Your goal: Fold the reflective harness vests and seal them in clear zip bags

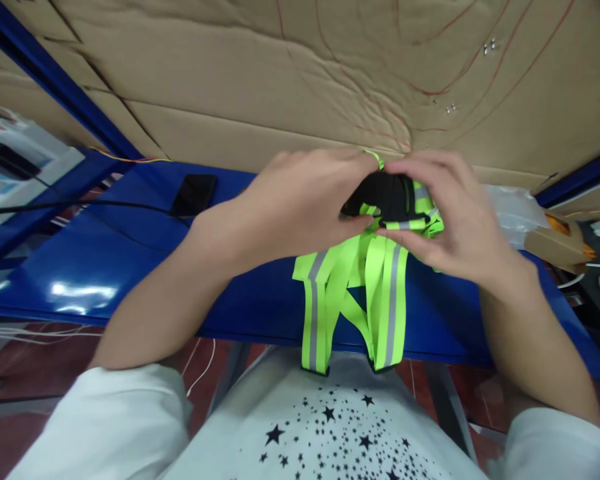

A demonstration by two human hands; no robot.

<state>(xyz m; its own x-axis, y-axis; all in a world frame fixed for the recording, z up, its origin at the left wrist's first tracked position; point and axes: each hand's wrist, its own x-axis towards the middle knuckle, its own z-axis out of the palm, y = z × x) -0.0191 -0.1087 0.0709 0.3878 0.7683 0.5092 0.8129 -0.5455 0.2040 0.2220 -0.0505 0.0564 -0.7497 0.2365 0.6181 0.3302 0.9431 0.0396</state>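
Note:
A neon yellow-green reflective harness (394,300) with grey stripes hangs in loops over the front edge of the blue table. Its upper part, with a black piece (383,193) on it, is between my two hands. My left hand (310,200) pinches the harness from the left side, thumb and fingers closed on it. From the right, my right hand (450,213) curls round the black piece and the bunched straps, its thumb underneath. The fingers partly hide the black piece, so I cannot tell exactly what it is.
A black phone (195,195) lies on the blue table (130,253) at the left, beside a dark cable. Behind stands a cardboard panel (205,80) with red wires. Clear plastic bags (515,210) and a cardboard box (555,243) sit at the right.

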